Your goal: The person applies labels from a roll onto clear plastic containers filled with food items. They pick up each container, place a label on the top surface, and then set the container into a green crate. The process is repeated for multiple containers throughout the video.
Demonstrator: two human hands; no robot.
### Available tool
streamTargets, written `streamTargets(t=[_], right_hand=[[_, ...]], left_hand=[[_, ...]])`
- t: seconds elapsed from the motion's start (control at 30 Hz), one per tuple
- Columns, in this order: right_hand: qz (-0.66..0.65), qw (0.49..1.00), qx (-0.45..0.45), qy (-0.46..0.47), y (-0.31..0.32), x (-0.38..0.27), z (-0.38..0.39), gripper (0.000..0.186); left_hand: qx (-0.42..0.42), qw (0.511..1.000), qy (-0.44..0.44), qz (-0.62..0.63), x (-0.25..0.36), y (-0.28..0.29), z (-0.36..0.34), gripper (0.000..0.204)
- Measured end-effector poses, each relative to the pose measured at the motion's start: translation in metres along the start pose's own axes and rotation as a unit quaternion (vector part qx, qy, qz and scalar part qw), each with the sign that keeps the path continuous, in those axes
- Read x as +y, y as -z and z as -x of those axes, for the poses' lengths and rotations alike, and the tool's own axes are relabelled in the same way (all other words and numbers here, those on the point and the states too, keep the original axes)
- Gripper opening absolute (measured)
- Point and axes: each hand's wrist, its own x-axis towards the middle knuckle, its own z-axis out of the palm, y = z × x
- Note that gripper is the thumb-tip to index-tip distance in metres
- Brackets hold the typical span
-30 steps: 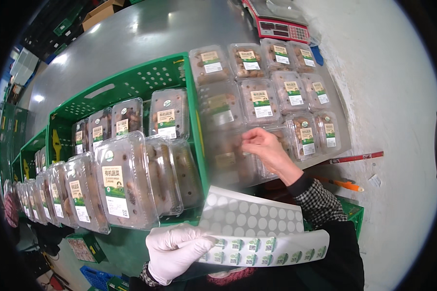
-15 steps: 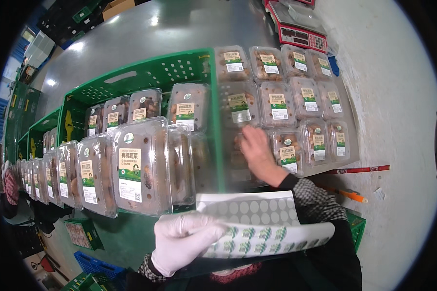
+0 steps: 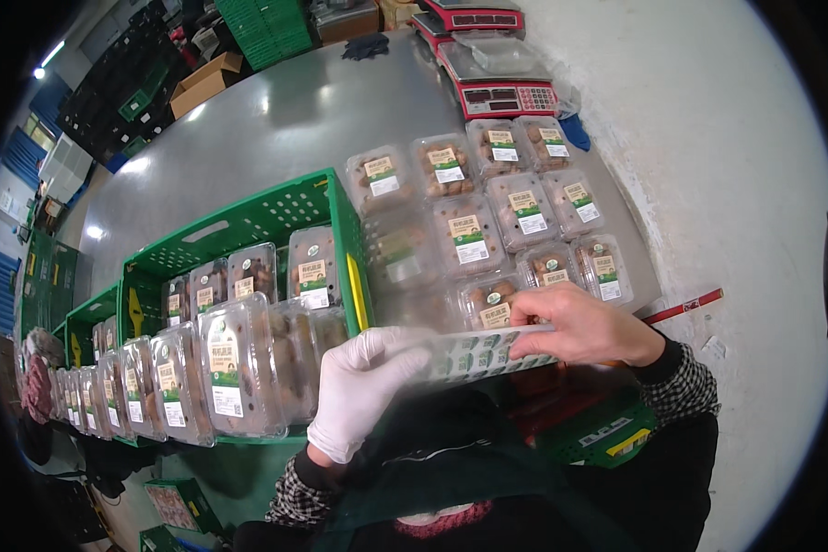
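Note:
My left hand (image 3: 363, 386), in a white glove, pinches the left end of a sheet of green and white stickers (image 3: 474, 357). At the sheet's right part, my bare right hand (image 3: 589, 327) is closed on it, thumb below and fingers above; whether a sticker is lifting there cannot be made out. Just beyond the sheet stand clear plastic boxes of brown, roundish produce (image 3: 469, 235) in rows on the metal table, each with a beige, green and white label. The nearest box (image 3: 492, 299) bears a round sticker on its lid and is partly covered by my right hand.
A green crate (image 3: 248, 207) to the left holds labelled boxes standing on edge, with more crates beyond it. Red scales (image 3: 506, 97) stand at the table's far end beside the white wall (image 3: 690, 138). A red strip (image 3: 685, 305) juts out at the right edge.
My right hand has come back from the boxes to the sticker sheet. The sheet has tilted, and the view has shifted, showing more of the far table.

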Motion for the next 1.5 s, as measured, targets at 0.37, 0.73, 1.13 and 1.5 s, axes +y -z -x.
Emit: streamTargets(t=[0.37, 0.73, 1.13, 1.5], right_hand=[[-0.018, 0.989, 0.117, 0.089, 0.023, 0.051, 0.001, 0.017], [-0.041, 0.980, 0.160, 0.113, 0.012, 0.057, -0.028, 0.014], [0.053, 0.934, 0.252, 0.249, -0.008, 0.076, -0.041, 0.013], [-0.185, 0.820, 0.504, -0.200, 0.145, 0.337, -0.088, 0.018]], left_hand=[[0.034, 0.998, 0.031, -0.038, 0.000, -0.041, -0.040, 0.024], [0.016, 0.994, 0.073, -0.080, 0.005, -0.059, -0.061, 0.030], [0.056, 0.988, 0.102, -0.105, -0.026, -0.047, -0.083, 0.028], [0.180, 0.974, 0.089, -0.102, -0.010, -0.031, -0.064, 0.027]])
